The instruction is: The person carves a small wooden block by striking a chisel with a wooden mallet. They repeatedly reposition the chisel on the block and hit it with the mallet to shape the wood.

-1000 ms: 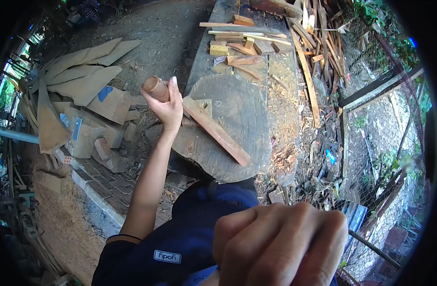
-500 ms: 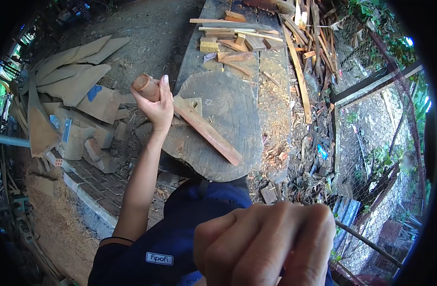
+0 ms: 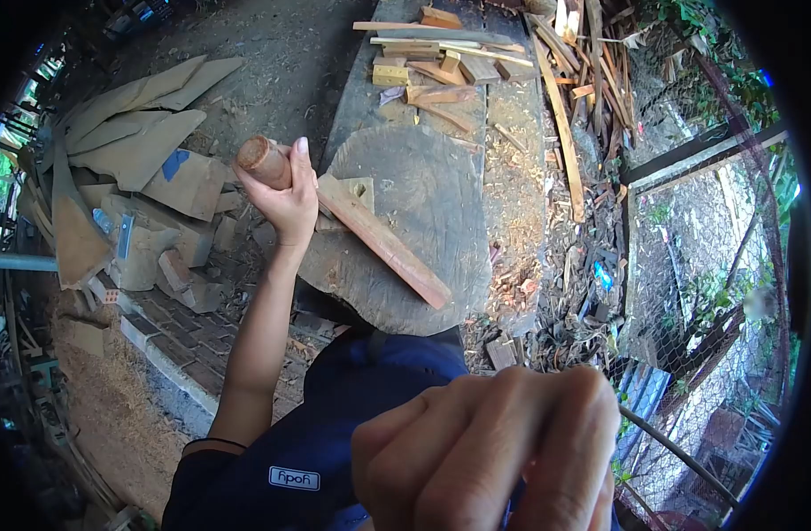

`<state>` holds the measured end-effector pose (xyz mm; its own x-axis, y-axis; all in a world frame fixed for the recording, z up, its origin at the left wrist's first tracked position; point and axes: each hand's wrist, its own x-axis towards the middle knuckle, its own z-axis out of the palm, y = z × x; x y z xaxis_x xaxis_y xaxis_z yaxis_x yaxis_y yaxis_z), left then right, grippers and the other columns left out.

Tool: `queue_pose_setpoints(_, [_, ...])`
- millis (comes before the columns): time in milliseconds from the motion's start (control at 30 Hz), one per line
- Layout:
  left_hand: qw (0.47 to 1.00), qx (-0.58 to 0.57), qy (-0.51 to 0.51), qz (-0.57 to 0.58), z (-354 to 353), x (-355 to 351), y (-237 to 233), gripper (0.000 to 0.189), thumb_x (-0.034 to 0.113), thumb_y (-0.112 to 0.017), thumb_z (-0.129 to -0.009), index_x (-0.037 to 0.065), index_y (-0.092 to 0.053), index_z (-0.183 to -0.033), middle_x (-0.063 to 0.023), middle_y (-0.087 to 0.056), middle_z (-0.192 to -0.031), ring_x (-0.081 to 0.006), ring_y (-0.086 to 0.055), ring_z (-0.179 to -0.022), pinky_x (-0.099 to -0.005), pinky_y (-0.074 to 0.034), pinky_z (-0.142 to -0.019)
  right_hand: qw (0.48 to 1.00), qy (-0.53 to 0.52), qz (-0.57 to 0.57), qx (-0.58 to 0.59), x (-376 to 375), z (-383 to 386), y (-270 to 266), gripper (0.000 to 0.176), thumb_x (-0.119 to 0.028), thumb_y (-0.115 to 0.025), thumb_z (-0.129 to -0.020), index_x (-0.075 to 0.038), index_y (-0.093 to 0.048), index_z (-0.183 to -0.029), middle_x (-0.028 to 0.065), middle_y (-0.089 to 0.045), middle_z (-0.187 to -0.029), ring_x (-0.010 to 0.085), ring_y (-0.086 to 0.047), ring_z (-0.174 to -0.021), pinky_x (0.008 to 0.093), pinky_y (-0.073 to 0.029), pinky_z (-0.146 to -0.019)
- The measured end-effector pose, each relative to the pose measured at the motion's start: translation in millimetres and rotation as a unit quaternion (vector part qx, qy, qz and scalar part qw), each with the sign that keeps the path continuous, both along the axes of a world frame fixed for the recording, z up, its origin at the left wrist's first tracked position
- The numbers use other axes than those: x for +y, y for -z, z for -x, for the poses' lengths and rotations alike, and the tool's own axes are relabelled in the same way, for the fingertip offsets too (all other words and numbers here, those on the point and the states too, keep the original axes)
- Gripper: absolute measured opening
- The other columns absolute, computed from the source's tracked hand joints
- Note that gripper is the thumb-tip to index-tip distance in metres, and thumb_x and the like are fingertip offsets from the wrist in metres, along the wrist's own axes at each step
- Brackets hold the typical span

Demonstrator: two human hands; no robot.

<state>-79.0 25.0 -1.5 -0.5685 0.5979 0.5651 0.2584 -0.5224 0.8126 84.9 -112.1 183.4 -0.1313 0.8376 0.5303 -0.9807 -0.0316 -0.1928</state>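
Observation:
My left hand (image 3: 286, 208) is closed round a thick, round wooden handle (image 3: 262, 159), its flat worn end facing up and the thumb stretched along the side. Whatever lies below the grip is hidden by the hand. Just right of it, a long squared wooden strip (image 3: 383, 243) lies slantwise on a big round-edged wood block (image 3: 423, 177). Near the strip's upper end is a small pale wood piece with a hole (image 3: 361, 188). Close to the camera, my right hand (image 3: 494, 451) has its fingers curled; anything inside them is hidden.
Several wood offcuts (image 3: 445, 75) lie on the bench (image 3: 357, 97) beyond the block. Curved boards (image 3: 135, 150) are piled at left. Wood shavings (image 3: 516, 203) and loose sticks (image 3: 591, 80) lie at right, beside a wire mesh fence (image 3: 689, 354).
The view has shifted slightly. My left hand keeps its grip on the wooden handle, and my right hand, still curled, sits slightly further left and higher in the view.

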Motion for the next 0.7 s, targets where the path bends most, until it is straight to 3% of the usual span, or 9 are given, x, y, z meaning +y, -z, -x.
queue_pose_setpoints(67, [1.0, -0.015, 0.014, 0.009, -4, -1, -1, 0.034, -0.001, -0.062, -0.09, 0.006, -0.035, -0.109, -0.0069, -0.053, -0.082, -0.0095, -0.05, -0.049, -0.0263, -0.042, -0.041, 0.998, 0.047, -0.025, 0.028, 1, -1, -1, 0.023, -0.02, -0.079, -0.078, 0.002, -0.073, -0.075, 0.0107, -0.061, -0.063, 0.0162, -0.055, -0.051, 0.0256, -0.037, -0.041])
queue_pose_setpoints(133, [1.0, -0.015, 0.01, 0.006, -4, -1, 0, 0.037, 0.004, -0.069, -0.087, 0.003, -0.036, -0.105, -0.006, -0.055, -0.077, -0.0099, -0.054, -0.057, -0.0244, -0.046, -0.049, 0.998, -0.011, 0.041, -0.044, -2, -14, -9, 0.019, -0.017, -0.078, -0.078, 0.001, -0.073, -0.076, 0.0107, -0.061, -0.063, 0.0157, -0.055, -0.05, 0.0255, -0.036, -0.04])
queue_pose_setpoints(567, [1.0, 0.011, 0.005, 0.015, -6, 1, 9, 0.041, 0.005, -0.071, -0.085, 0.001, -0.038, -0.109, -0.0065, -0.056, -0.079, -0.0111, -0.055, -0.064, -0.0263, -0.048, -0.057, 0.998, 0.007, 0.052, -0.018, 6, -19, 0, 0.015, -0.015, -0.078, -0.078, -0.001, -0.074, -0.076, 0.0118, -0.062, -0.062, 0.0166, -0.057, -0.049, 0.0262, -0.038, -0.04])
queue_pose_setpoints(633, [0.999, 0.037, -0.039, 0.008, 0, 3, 15, 0.042, 0.008, -0.074, -0.084, 0.0, -0.041, -0.109, -0.0059, -0.056, -0.081, -0.0135, -0.057, -0.069, -0.0291, -0.049, -0.063, 0.966, 0.031, -0.094, -0.237, 41, -39, 20, 0.016, -0.016, -0.069, -0.084, 0.0, -0.071, -0.087, 0.0104, -0.063, -0.075, 0.0183, -0.058, -0.061, 0.0291, -0.043, -0.054])
queue_pose_setpoints(700, [0.999, 0.002, -0.032, 0.023, -2, 1, 16, 0.039, 0.01, -0.075, -0.083, 0.001, -0.045, -0.106, -0.0055, -0.057, -0.084, -0.0143, -0.057, -0.074, -0.0285, -0.047, -0.069, 0.866, 0.05, -0.249, -0.431, 75, -45, 52, 0.02, -0.017, -0.06, -0.09, 0.0, -0.067, -0.098, 0.0091, -0.064, -0.088, 0.0201, -0.06, -0.073, 0.0321, -0.048, -0.068])
